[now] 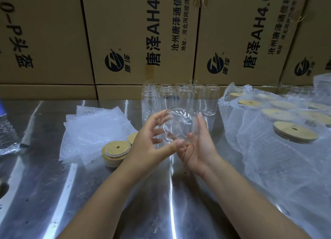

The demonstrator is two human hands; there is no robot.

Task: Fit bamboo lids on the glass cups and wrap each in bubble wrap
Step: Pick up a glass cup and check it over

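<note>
Both hands hold one glass cup (pixel 177 126) tilted above the steel tabletop (pixel 53 194) — the left hand (pixel 148 143) curls its fingers and thumb round the left side, and the right hand (pixel 198 149) cradles the other, fingers seemingly curved up along the glass. A stack of bamboo lids (pixel 116 153) lies just beside the left hand, next to bubble wrap sheets (pixel 93 129); empty cups (pixel 197 99) stand behind.

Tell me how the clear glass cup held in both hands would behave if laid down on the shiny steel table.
Its round, smooth wall suggests the clear glass cup would probably roll on the shiny steel table. Thin bare glass on hard metal likely chips if dropped.
</note>
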